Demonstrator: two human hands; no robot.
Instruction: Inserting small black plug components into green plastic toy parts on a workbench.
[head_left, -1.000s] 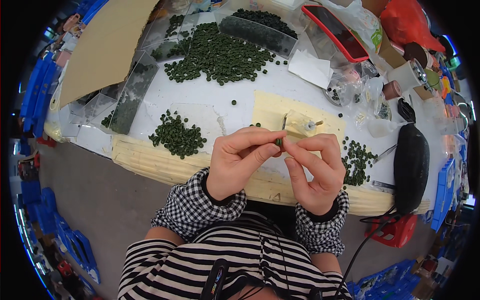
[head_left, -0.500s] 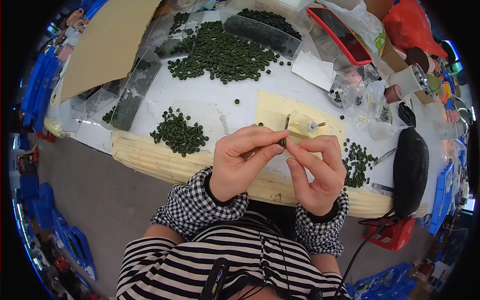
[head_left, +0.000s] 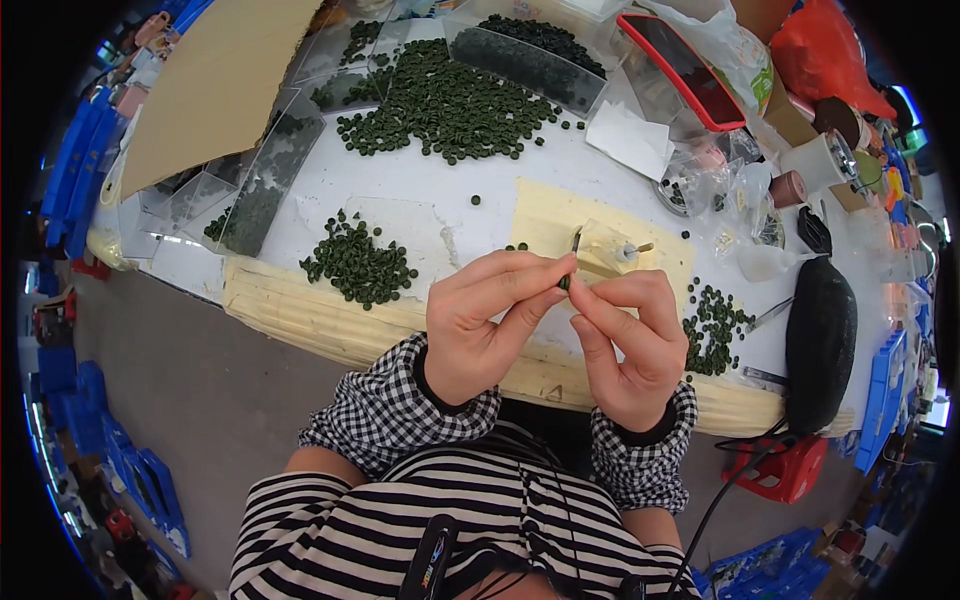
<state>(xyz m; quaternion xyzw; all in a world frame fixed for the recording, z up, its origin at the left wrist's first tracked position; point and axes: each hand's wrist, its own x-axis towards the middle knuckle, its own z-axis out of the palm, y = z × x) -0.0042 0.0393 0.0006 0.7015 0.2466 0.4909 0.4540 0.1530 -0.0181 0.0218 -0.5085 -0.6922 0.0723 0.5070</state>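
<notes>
A tiny dark green round piece [head_left: 565,283] is pinched between the thumb and index finger of my left hand [head_left: 480,315]. My right hand [head_left: 635,340] meets it from the other side, a fingertip pressed against the piece and its thumb held a little apart below. Just beyond my fingers, a small pale fixture [head_left: 605,243] with a metal tip and a peg stands on a cream sheet [head_left: 540,210]. Left of my hands lies a heap of small green pieces [head_left: 358,262]. More of the same pieces [head_left: 712,330] are scattered to the right.
A large green pile [head_left: 440,100] spreads at the back, near a clear bin [head_left: 525,65]. Cardboard [head_left: 215,90] covers clear trays at left. A red-cased phone [head_left: 685,75], white tissue [head_left: 630,140], plastic bags, tweezers [head_left: 770,313] and a black pouch [head_left: 822,340] lie right.
Both hands stay in nearly the same place. The green piece has turned slightly between my fingertips.
</notes>
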